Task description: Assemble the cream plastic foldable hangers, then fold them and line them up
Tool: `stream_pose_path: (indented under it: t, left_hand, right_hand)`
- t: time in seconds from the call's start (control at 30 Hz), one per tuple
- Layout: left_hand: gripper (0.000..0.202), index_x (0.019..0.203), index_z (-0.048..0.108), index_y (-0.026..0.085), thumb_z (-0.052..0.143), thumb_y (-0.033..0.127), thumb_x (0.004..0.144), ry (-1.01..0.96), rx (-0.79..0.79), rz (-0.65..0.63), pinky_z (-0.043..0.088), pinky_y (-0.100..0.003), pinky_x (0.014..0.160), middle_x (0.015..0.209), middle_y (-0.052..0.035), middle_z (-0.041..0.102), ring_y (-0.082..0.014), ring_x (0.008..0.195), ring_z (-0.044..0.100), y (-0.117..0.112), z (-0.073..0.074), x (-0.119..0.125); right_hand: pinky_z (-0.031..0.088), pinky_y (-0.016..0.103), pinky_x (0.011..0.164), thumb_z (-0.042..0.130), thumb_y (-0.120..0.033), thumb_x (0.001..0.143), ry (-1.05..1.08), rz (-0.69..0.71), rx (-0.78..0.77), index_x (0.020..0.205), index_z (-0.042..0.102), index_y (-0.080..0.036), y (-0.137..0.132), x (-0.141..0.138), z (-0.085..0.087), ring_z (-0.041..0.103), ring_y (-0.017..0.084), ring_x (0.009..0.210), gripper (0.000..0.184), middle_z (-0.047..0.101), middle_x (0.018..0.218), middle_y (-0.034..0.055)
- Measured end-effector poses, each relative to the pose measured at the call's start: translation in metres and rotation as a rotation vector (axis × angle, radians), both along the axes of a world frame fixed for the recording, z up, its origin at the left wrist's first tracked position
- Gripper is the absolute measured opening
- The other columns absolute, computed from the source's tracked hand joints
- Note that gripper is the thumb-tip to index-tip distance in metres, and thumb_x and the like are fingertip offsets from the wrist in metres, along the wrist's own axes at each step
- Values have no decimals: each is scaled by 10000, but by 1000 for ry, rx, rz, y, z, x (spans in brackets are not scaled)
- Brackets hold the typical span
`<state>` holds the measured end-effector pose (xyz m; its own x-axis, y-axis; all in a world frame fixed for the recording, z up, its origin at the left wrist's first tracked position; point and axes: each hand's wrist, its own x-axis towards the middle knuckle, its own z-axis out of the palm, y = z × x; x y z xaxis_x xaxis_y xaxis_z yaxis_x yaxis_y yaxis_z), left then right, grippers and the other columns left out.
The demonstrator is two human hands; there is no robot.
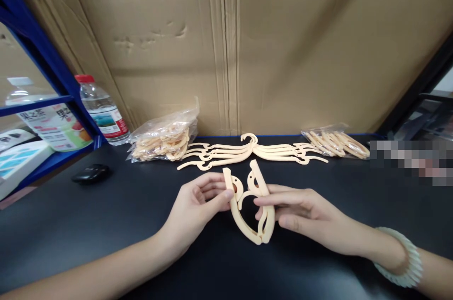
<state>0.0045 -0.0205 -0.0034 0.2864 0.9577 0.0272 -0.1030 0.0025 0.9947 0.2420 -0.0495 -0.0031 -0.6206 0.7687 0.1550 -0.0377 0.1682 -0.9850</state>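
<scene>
A cream plastic folding hanger, partly folded into a V with its hook tucked between the arms, is held above the black table. My left hand pinches its left arm between thumb and fingers. On the other side, my right hand has its fingers around the right arm, the thumb lying lower and a little apart. The joint of the two arms points toward me. Just beyond lies a stack of unfolded hangers of the same kind, spread wide with their hooks facing away.
A clear bag of folded hangers lies back left, a smaller bag back right. A black mouse, a red-capped water bottle and a blue shelf frame stand left. Cardboard walls the back of the black table.
</scene>
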Motion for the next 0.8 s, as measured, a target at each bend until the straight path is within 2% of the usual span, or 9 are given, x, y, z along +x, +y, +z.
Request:
stream_pose_path:
  t: [0.13,0.3,0.47,0.53,0.63,0.8]
  left_hand:
    - [221,958,659,149,752,223,771,-15,97,-45,568,-233,723,909,-50,718,-149,806,667,-3,2,0]
    - [180,996,652,176,696,224,829,-5,176,-87,552,-242,782,983,-49,712,-169,892,672,-6,4,0]
    - [176,1030,649,193,661,223,856,16,228,-125,539,-253,839,1029,-45,709,-173,927,671,-9,7,-1]
    - [188,1040,658,194,661,220,853,53,258,-113,530,-261,870,1066,-50,703,-185,967,662,-10,10,-1]
    - [232,1048,666,192,690,241,822,75,237,-82,548,-283,840,1100,-64,696,-217,979,661,-10,12,-1]
    - [229,980,680,178,729,276,780,38,144,-49,581,-307,759,1009,-74,719,-238,910,680,-9,11,1]
  right_hand:
    - [395,371,1071,561,-237,931,-15,-2,1,1272,587,-327,-2,0,-2,495,202,1255,353,501,1367,31]
    - [406,399,1072,570,-231,926,18,7,-33,1302,555,-342,-4,-1,-3,512,215,1241,392,366,1477,26]
    - [410,379,1079,591,-202,910,11,-20,-23,1297,559,-332,-8,-5,-1,486,216,1271,410,317,1511,28]
    - [409,368,1082,605,-178,896,6,-41,25,1309,545,-333,-10,-6,0,425,225,1325,445,279,1533,25]
    - [388,391,1097,613,-168,884,-62,-60,156,1348,502,-335,-12,-5,0,347,238,1375,505,277,1539,35]
    - [355,444,1107,619,-224,880,-222,-80,327,1388,452,-339,-14,-2,1,316,259,1391,547,302,1534,44]
